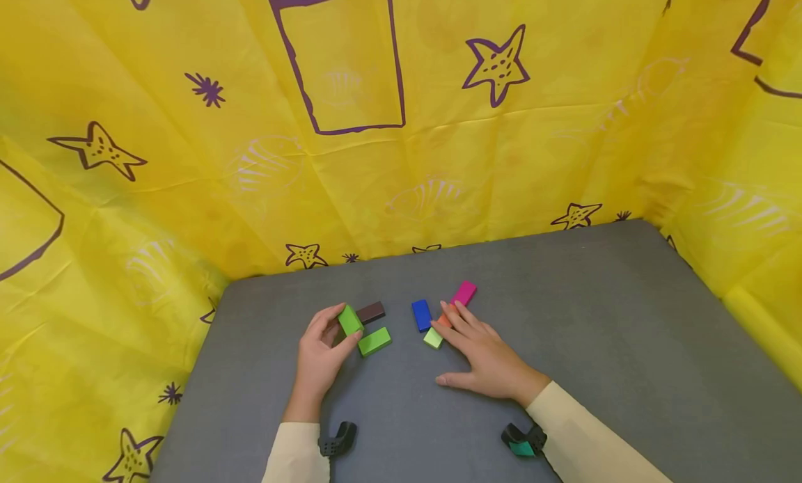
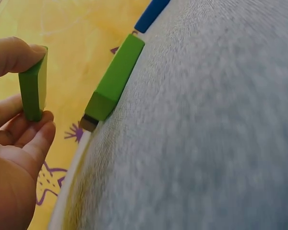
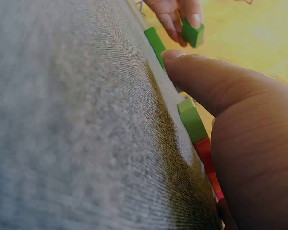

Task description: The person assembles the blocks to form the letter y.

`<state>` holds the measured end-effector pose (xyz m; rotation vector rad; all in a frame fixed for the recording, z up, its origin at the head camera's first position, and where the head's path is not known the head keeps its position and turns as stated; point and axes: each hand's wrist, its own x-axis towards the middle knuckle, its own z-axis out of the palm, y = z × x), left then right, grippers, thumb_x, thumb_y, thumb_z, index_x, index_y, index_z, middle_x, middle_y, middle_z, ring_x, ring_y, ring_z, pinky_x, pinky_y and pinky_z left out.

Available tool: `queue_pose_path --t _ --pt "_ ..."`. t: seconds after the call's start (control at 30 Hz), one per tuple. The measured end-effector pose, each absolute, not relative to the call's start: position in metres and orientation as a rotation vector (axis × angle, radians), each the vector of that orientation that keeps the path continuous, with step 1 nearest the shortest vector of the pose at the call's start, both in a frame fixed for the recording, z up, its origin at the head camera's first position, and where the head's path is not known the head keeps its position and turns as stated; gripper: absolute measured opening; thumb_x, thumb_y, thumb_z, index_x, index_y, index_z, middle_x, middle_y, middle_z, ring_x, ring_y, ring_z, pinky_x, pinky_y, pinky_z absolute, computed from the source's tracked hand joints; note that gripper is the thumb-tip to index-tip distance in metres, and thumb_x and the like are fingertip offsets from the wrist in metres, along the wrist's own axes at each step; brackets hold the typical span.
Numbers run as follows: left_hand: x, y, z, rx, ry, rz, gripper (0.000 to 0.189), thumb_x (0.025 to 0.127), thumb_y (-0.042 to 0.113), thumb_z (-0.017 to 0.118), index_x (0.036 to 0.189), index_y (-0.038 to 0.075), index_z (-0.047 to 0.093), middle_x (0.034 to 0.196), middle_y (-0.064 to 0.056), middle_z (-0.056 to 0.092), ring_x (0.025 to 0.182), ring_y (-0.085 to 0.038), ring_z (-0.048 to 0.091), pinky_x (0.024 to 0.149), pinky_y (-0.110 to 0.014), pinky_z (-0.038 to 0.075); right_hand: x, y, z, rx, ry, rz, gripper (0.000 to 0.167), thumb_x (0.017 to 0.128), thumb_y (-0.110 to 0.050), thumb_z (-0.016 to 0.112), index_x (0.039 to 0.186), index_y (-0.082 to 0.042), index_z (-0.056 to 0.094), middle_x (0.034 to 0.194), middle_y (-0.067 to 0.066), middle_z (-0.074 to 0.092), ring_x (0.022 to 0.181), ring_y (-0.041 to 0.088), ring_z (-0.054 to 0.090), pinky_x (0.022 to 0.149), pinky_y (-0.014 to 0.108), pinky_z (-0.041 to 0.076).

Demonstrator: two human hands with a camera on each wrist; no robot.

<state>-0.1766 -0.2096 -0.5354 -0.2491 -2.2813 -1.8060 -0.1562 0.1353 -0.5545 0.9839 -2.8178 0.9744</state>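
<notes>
My left hand (image 1: pixel 318 365) pinches a green block (image 1: pixel 351 319) between thumb and fingers; the left wrist view shows this block (image 2: pixel 33 88) held up off the table. Close beside it on the table lie another green block (image 1: pixel 375 342) and a dark brown block (image 1: pixel 371 312). My right hand (image 1: pixel 490 361) is spread with straight fingers over an orange block (image 1: pixel 444 321), partly hiding it. Whether the fingertips press on it, I cannot tell. A light green block (image 1: pixel 433 338) and a magenta block (image 1: pixel 464 292) line up with the orange one. Left of them lies a blue block (image 1: pixel 422 316).
The grey tabletop (image 1: pixel 601 316) stretches around the blocks. A yellow cloth (image 1: pixel 438 149) with starfish drawings hangs behind the table and along its sides. Dark wrist straps (image 1: pixel 338 440) show at both sleeves.
</notes>
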Motion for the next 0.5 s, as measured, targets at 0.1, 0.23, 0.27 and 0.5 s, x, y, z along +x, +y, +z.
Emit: queue_pose_path --t 0.1,0.23,0.27,0.5 --pt "-0.182 -0.204 -0.534 -0.280 -2.293 -1.807 0.062 0.092 -0.006 0.086 0.148 -0.006 0.061 0.142 -0.014 0.059 0.134 -0.027 0.059 0.111 -0.031 0.046 -0.159 0.135 -0.556 0.994 -2.817 0.936 0.098 0.096 -0.064 0.077 0.171 -0.014 0.038 0.181 0.010 0.012 0.165 0.034 0.006 0.118 0.072 0.028" --pt "-0.189 -0.195 -0.532 -0.322 -2.322 -1.790 0.062 0.092 -0.004 0.086 0.149 -0.004 0.061 0.144 -0.014 0.057 0.136 -0.027 0.058 0.112 -0.033 0.045 -0.161 0.135 -0.556 1.015 -2.819 0.923 0.097 0.096 -0.066 0.076 0.171 -0.015 0.039 0.181 0.011 0.011 0.165 0.034 0.005 0.119 0.072 0.027" --pt "-0.191 -0.193 -0.531 -0.330 -2.332 -1.783 0.062 0.092 -0.004 0.086 0.149 -0.004 0.061 0.144 -0.013 0.057 0.136 -0.026 0.058 0.112 -0.032 0.045 -0.161 0.135 -0.556 1.018 -2.822 0.924 0.097 0.096 -0.066 0.075 0.171 -0.016 0.039 0.181 0.012 0.010 0.165 0.034 0.004 0.119 0.071 0.027" --pt "-0.204 -0.176 -0.524 -0.401 -2.386 -1.758 0.064 0.092 -0.002 0.087 0.150 -0.002 0.062 0.145 -0.011 0.058 0.133 -0.027 0.062 0.109 -0.038 0.050 -0.161 0.135 -0.555 1.014 -2.853 0.893 0.098 0.096 -0.069 0.073 0.171 -0.017 0.039 0.181 0.009 0.007 0.165 0.033 0.002 0.120 0.070 0.027"
